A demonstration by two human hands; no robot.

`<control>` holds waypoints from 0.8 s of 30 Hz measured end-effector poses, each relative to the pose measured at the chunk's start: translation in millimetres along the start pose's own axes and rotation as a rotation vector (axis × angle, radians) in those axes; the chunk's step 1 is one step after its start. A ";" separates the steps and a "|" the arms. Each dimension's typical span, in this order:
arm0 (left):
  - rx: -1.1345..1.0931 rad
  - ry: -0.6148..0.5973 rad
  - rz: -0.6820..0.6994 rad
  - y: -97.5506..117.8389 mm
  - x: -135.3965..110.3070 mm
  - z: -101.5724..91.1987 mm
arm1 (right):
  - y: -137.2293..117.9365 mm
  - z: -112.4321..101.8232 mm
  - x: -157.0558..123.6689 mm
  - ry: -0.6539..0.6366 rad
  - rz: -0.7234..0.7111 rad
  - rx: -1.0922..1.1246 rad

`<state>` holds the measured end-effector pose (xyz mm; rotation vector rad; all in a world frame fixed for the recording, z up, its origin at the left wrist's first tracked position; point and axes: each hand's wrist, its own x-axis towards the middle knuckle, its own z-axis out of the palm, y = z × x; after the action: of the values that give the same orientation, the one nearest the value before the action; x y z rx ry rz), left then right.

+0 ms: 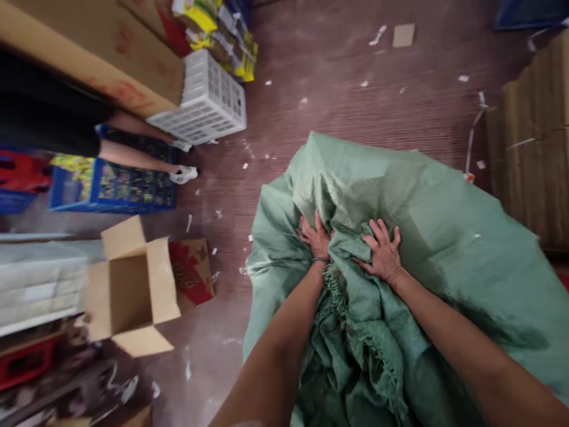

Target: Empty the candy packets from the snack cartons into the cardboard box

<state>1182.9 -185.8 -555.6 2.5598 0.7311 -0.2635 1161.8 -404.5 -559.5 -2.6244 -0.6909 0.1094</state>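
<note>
A big green woven sack lies in front of me, its cloth bunched into folds and its frayed edge running down toward me. My left hand presses on the folds at the sack's left middle, fingers spread; a dark band circles that wrist. To its right, my right hand rests on the gathered cloth with fingers apart. Both palms are against the fabric, and neither hand is closed around it. What fills the sack is hidden.
At left stand an open cardboard box, a white plastic crate and a blue crate of small packets. Another person's leg is beside them. Stacked flat cardboard borders the right. Paper scraps litter the reddish floor.
</note>
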 end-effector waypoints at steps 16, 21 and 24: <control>-0.055 -0.530 0.282 -97.9 -191.5 -505.1 | -373.6 -342.3 -58.7 -0.126 0.330 0.020; -0.188 -0.384 0.285 -209.1 -341.4 -716.5 | -583.8 -458.7 -172.5 -0.253 0.284 -0.168; -0.203 -0.165 0.097 -305.6 -456.8 -790.7 | -676.6 -459.8 -251.9 -0.464 0.298 -0.233</control>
<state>678.1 218.6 157.9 2.3408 0.5416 -0.3450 717.8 -168.8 133.4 -2.9405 -0.4675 0.7889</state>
